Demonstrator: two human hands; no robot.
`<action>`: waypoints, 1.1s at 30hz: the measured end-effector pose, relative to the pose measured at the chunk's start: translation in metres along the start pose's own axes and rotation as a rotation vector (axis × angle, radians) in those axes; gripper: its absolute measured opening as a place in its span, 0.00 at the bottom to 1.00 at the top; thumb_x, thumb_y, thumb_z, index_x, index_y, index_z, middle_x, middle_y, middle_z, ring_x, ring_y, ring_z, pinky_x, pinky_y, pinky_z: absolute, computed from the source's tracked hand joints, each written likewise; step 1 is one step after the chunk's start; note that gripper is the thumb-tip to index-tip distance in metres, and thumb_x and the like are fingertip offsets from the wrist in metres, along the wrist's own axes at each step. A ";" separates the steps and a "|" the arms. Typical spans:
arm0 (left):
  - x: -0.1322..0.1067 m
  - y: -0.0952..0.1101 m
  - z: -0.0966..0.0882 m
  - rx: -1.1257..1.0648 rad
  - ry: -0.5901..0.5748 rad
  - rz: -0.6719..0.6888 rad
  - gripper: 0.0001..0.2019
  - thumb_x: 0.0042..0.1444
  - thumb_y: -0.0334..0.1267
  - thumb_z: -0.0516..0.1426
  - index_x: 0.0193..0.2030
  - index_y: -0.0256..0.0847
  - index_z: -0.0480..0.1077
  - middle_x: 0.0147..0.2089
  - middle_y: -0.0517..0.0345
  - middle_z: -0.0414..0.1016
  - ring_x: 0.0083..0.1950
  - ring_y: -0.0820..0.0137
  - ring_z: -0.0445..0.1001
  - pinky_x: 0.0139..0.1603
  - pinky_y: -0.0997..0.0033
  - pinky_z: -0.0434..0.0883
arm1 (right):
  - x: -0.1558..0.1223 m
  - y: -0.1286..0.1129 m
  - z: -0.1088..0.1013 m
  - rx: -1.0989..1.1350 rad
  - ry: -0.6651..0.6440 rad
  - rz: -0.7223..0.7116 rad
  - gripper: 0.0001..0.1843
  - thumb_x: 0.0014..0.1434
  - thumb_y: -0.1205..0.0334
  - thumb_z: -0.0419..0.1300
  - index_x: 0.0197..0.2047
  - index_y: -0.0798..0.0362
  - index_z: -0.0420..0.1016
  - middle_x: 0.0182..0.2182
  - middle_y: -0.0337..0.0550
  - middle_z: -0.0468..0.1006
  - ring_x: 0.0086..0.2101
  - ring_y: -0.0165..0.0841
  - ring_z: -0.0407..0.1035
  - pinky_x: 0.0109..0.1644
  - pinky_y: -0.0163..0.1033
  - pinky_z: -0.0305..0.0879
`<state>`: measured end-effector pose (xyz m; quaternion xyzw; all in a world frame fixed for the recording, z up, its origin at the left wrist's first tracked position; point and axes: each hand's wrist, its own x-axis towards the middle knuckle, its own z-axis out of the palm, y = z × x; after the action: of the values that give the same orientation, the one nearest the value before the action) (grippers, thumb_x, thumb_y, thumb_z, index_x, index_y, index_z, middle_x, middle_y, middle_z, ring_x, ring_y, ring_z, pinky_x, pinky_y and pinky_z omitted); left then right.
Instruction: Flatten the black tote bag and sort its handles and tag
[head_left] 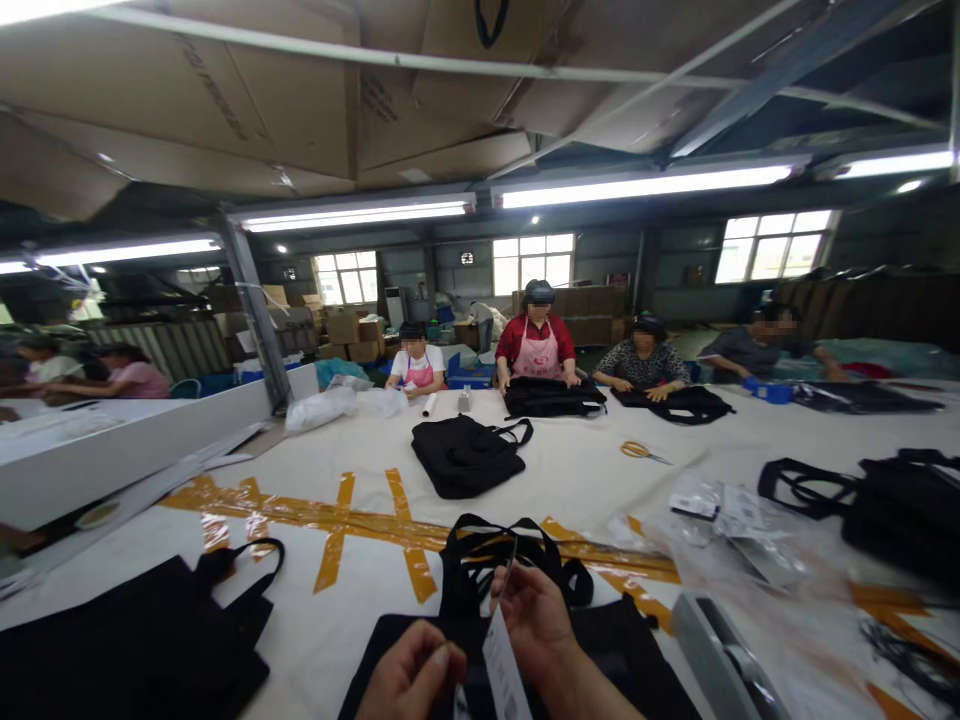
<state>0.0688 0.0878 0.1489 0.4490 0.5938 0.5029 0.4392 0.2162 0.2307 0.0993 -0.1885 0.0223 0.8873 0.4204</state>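
A white tag stands over a black bag on the table; the right hand grips the tag; the left hand presses thumb and forefinger together, any held item indiscernible; scissors lie beyond.

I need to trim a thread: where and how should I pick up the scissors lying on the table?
I'd grip the scissors by their orange handles, coming from above and the left. They lie on the table with handles to the left and thin blades pointing right, so that approach should keep your fingers off the blades.
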 end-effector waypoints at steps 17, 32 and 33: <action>0.011 0.003 0.029 -0.417 0.211 -0.229 0.23 0.41 0.47 0.73 0.34 0.39 0.67 0.28 0.59 0.77 0.31 0.65 0.80 0.31 0.73 0.71 | -0.042 -0.020 -0.022 -1.048 -0.056 -0.278 0.18 0.57 0.51 0.65 0.48 0.52 0.79 0.47 0.46 0.79 0.46 0.37 0.71 0.42 0.37 0.65; 0.032 -0.039 0.029 -0.619 0.146 -0.354 0.21 0.45 0.36 0.72 0.43 0.36 0.70 0.31 0.54 0.79 0.30 0.66 0.78 0.30 0.72 0.72 | -0.056 0.003 -0.010 -1.876 -0.731 -1.024 0.12 0.56 0.61 0.66 0.45 0.49 0.81 0.36 0.46 0.79 0.36 0.35 0.72 0.39 0.37 0.65; 0.034 -0.042 0.030 -0.589 0.157 -0.370 0.21 0.44 0.37 0.72 0.42 0.36 0.71 0.29 0.56 0.78 0.28 0.66 0.77 0.29 0.71 0.71 | -0.056 0.004 -0.008 -1.937 -0.724 -1.086 0.10 0.56 0.61 0.65 0.42 0.49 0.81 0.35 0.45 0.80 0.35 0.35 0.72 0.38 0.37 0.64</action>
<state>0.0871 0.1230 0.1016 0.1480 0.5263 0.5977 0.5864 0.2476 0.1854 0.1108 -0.1512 -0.8685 0.2389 0.4070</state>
